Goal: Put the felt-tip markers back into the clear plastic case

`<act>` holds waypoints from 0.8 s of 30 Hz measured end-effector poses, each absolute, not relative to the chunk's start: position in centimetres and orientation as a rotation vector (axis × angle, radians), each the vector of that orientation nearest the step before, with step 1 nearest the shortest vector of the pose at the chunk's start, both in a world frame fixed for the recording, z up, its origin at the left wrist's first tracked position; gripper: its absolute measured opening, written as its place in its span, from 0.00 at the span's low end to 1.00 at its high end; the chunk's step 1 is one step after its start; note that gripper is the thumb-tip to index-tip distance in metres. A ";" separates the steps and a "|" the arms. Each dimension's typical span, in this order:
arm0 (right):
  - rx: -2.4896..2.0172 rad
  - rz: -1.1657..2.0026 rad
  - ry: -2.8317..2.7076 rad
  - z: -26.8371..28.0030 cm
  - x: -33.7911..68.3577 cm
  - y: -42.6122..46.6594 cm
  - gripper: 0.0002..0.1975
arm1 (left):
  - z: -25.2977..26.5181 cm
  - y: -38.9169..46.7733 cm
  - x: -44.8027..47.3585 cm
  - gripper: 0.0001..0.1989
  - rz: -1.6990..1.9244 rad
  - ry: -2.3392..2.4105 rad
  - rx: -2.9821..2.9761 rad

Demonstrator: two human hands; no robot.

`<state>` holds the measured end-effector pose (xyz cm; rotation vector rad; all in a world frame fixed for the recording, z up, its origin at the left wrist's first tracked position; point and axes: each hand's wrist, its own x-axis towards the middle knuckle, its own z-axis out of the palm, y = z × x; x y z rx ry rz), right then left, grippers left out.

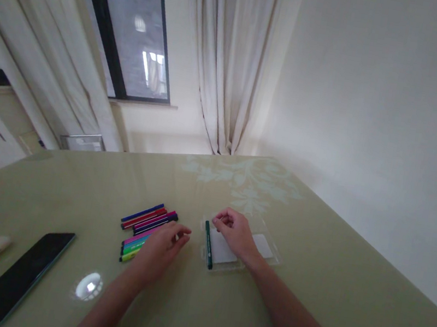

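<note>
Holding left grip (162, 244) loosely parted by the pens (148, 221), right grip (234, 232) curled over the case (224, 267), near the dark green pen (209, 245); can't tell whether closed.

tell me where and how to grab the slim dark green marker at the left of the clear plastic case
Probably pinch the slim dark green marker mid-barrel from above, across its long sides: it lies flat, its top uncovered. The clear plastic case has a rim that could crowd a low approach from the left.
</note>
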<state>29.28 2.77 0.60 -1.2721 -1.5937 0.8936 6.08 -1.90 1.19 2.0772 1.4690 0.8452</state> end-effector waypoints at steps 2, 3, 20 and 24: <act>-1.206 0.995 -1.601 0.9 28.8 2.3 0.09 | 1.5 -1.8 6.3 0.17 1.030 1.392 1.874; -1.169 1.065 -1.610 1.1 28.5 2.1 0.11 | 1.7 -1.7 6.5 0.18 1.094 1.354 1.770; -1.090 1.416 -1.599 1.9 29.5 2.1 0.17 | 0.7 -2.2 8.7 0.23 1.256 1.283 1.463; -1.349 1.293 -1.541 1.2 31.3 3.4 0.14 | -0.3 -3.1 9.5 0.19 1.039 1.264 1.970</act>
